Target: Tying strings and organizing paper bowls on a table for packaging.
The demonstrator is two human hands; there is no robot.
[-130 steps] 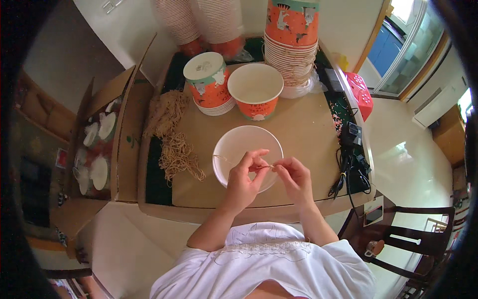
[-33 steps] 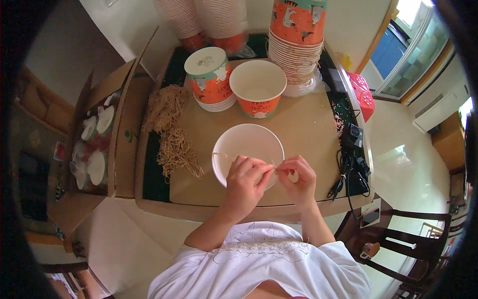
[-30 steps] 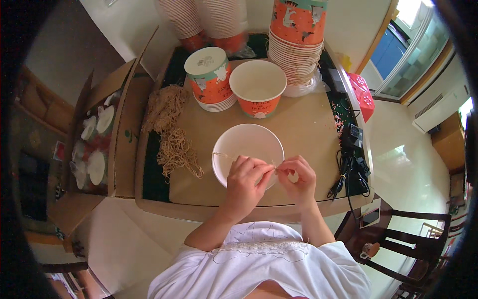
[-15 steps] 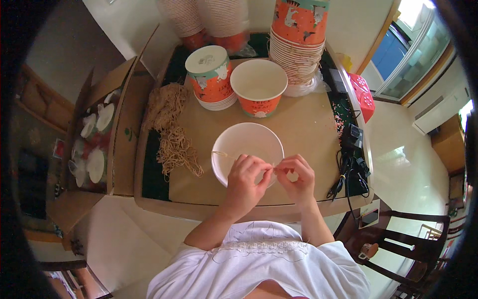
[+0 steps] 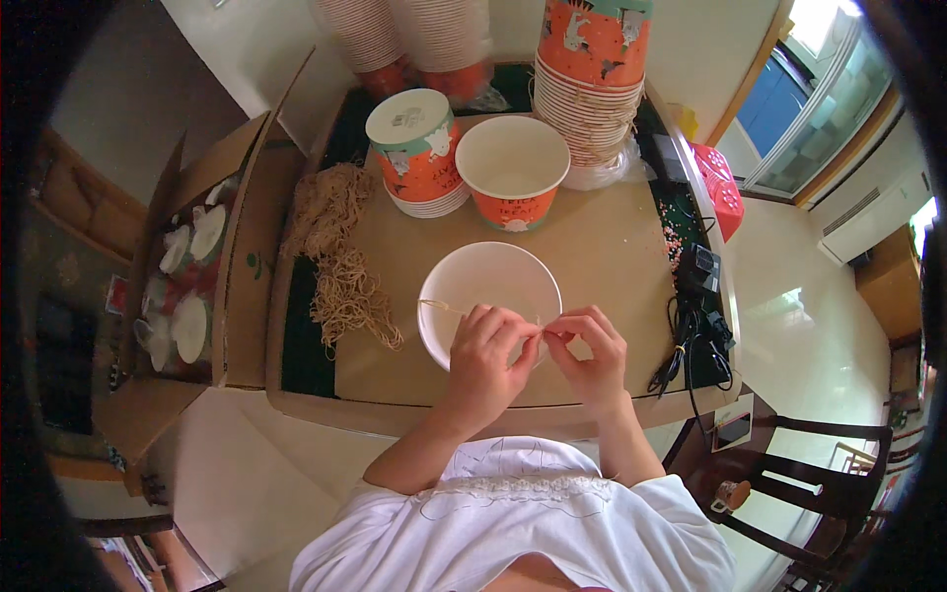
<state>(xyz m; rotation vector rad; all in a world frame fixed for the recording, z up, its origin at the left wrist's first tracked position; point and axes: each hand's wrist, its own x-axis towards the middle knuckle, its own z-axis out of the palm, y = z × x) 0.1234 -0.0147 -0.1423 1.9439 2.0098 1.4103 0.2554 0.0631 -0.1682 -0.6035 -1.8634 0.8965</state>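
Both hands meet over the near right part of a white-lined paper bucket (image 5: 483,268), which stands with its mouth up near the table's front edge. A thin tan twine (image 5: 438,305) runs from the bucket's left rim toward my left hand (image 5: 485,360). My left hand pinches with thumb and forefinger, and my right hand (image 5: 595,357) pinches just beside it, the fingertips almost touching. The twine's end at the fingertips is too small to make out clearly. Loose tan twine (image 5: 350,291) lies in a tangled heap left of the bucket.
Behind stand an open orange bucket (image 5: 513,209), an upturned bucket stack (image 5: 424,163) and a tall stack (image 5: 592,109). Wrapped stacks (image 5: 444,49) rise at the back. A cardboard box (image 5: 252,266) is left; black cables (image 5: 681,340) and small beads (image 5: 673,247) lie right.
My right hand has shifted very slightly, its fingertips still close to the left ones. The bucket and the twine heap have stayed in place.
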